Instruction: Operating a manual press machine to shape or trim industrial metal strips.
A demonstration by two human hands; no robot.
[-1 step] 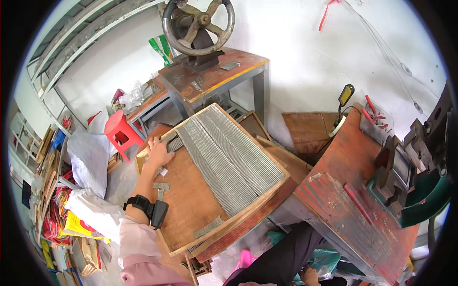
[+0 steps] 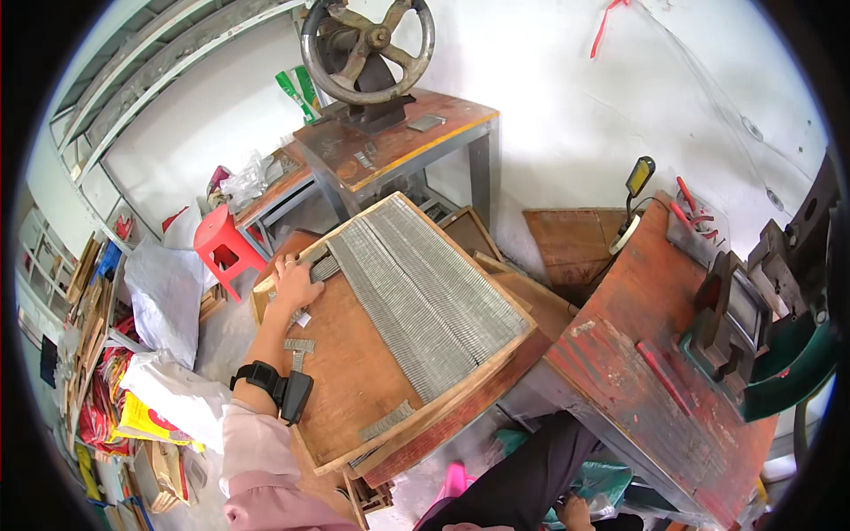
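A wide wooden tray [image 2: 354,389] lies tilted in front of the person, its long axis running from the near-left corner up toward the steel table with the big handwheel press [image 2: 367,49]. Packed rows of grey metal strips [image 2: 425,292] cover the tray's right half in long bands lying along that same axis, each small strip set crosswise. The left hand [image 2: 294,283] rests at the tray's far-left corner, forearm stretched straight out from a pink sleeve, a black wrist device [image 2: 276,386] strapped on. Its fingers are curled down, loosely closed over a short bunch of strips [image 2: 324,268] just beside the main rows. A few loose strips [image 2: 299,347] lie on the bare board between hand and wrist. The right hand [image 2: 575,511] is barely visible below the tray's near edge; I cannot tell its grip.
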